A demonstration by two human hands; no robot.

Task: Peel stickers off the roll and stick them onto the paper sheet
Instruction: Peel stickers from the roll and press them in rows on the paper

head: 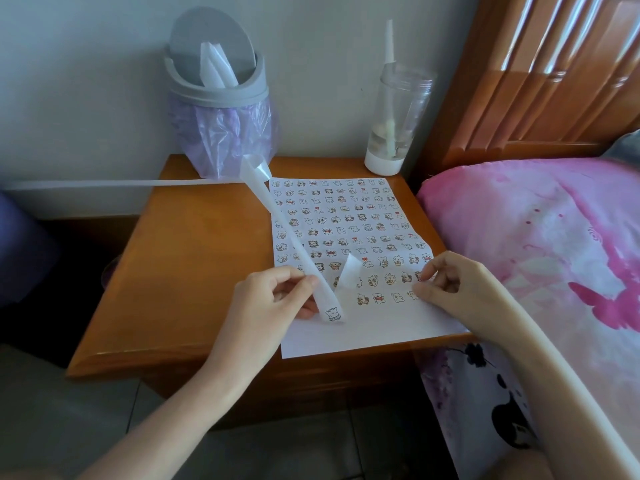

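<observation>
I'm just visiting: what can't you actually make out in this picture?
- Head view, where the sticker strip starts: it runs off the left edge, so no roll shows.
- Head view, whether the right hand pinches a sticker: its curled fingers cover the fingertips.
- Head view, the far drawings on the paper sheet: too small to read.

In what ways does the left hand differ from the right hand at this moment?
The left hand pinches the sticker strip, lifted over the paper sheet; the right hand holds no strip. The left hand is at the sheet's left side, the right hand at its right edge, fingers curled at the paper. Both are bare.
</observation>
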